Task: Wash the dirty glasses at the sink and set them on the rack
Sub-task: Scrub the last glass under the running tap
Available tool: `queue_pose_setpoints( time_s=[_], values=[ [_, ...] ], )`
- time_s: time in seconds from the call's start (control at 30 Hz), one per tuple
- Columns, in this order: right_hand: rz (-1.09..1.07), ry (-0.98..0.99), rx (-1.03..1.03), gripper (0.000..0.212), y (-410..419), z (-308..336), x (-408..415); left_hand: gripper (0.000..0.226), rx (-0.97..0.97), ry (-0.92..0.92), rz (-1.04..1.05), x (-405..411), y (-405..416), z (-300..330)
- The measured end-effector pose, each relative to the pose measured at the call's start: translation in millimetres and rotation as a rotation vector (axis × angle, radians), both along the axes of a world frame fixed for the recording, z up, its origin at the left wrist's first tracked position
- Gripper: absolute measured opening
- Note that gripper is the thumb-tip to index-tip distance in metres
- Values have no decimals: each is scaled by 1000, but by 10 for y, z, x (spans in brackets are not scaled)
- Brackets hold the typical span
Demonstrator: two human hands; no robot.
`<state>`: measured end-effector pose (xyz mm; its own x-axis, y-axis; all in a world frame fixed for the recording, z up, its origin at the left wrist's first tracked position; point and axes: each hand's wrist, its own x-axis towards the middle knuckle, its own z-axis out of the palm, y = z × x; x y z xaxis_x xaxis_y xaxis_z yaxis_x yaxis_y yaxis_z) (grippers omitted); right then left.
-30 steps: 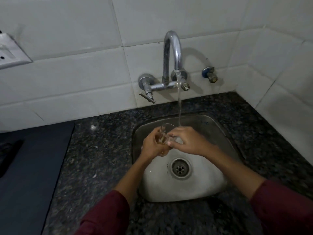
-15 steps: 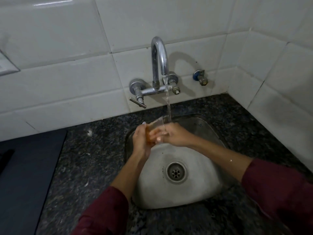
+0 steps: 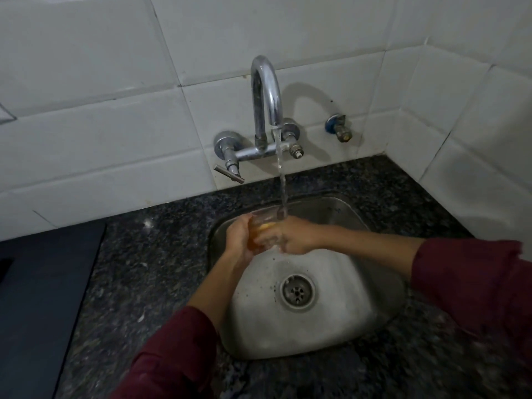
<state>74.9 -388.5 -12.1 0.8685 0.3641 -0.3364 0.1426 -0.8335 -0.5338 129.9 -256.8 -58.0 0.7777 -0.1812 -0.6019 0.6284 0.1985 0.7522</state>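
A small clear glass (image 3: 263, 226) is held over the steel sink (image 3: 331, 326), under the water stream from the chrome tap (image 3: 266, 90). My left hand (image 3: 239, 237) grips the glass from the left side. My right hand (image 3: 296, 236) wraps round it from the right, fingers curled on its wall. Water runs onto the glass rim and my right hand. The lower part of the glass is hidden by my fingers. No rack is in view.
The sink drain (image 3: 298, 290) lies below my hands. Dark speckled granite counter (image 3: 149, 269) surrounds the sink. A dark flat panel (image 3: 37, 298) covers the counter's left. White tiled walls meet in a corner at the right, with a small valve (image 3: 338, 129) near the tap.
The glass and both hands shifted slightly back under the stream, the glass now more upright. The camera view moved; the grip of both hands is unchanged.
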Motion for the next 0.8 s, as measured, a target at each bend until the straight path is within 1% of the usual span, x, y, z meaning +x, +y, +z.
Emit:
queue_pose_setpoints(
  time_s=[0.03,0.07,0.1,0.13,0.17,0.27,0.3,0.33,0.37,0.4,0.43,0.47,0.5,0.53,0.57,0.6,0.63,0.7,0.73,0.77,0.8],
  values=[
    [93,-77,-237,41,-60,-71,23,18,62,14,-68,25,7,34],
    [134,-85,-357,38,-107,-103,39,16,112,20,-114,37,7,64],
    [147,-58,-360,38,-129,-122,60,15,136,23,-143,42,19,85],
    [145,-1,-282,40,-127,-94,66,17,104,32,-163,41,32,100],
    [100,104,-115,42,-128,-39,83,20,44,30,-177,58,40,84],
    [-213,587,658,50,-77,189,104,23,-179,-86,-139,74,62,22],
    [-271,661,803,53,-58,197,119,22,-224,-124,-98,77,56,4],
    [-283,676,826,56,-28,199,111,19,-235,-141,-60,83,44,5],
    [-231,612,724,60,5,162,88,18,-204,-139,-41,86,38,7],
    [-126,476,522,62,48,120,58,17,-142,-119,-41,87,30,-2],
    [8,311,251,59,54,56,41,16,-82,-81,-56,81,25,-5],
    [141,87,-37,53,63,15,27,19,-38,-32,-68,79,25,-13],
    [174,-44,-266,48,76,-22,12,24,-3,14,-75,78,31,-22],
    [165,-80,-427,48,83,-33,0,29,16,55,-85,66,40,-28],
    [149,-28,-414,51,80,-70,11,30,7,84,-96,44,53,-21],
    [179,64,-317,54,79,-61,36,27,-16,87,-110,24,70,-2],
    [102,226,-78,57,70,-21,56,25,-51,66,-135,8,89,1],
    [-184,655,484,57,80,165,57,24,-149,-26,-155,24,113,-40],
    [-269,781,711,55,60,178,72,21,-158,-73,-136,22,117,-58],
    [-276,791,818,55,70,173,81,19,-135,-93,-109,20,109,-62],
    [-264,776,792,53,88,122,88,16,-98,-88,-80,27,94,-73]
  ],
)
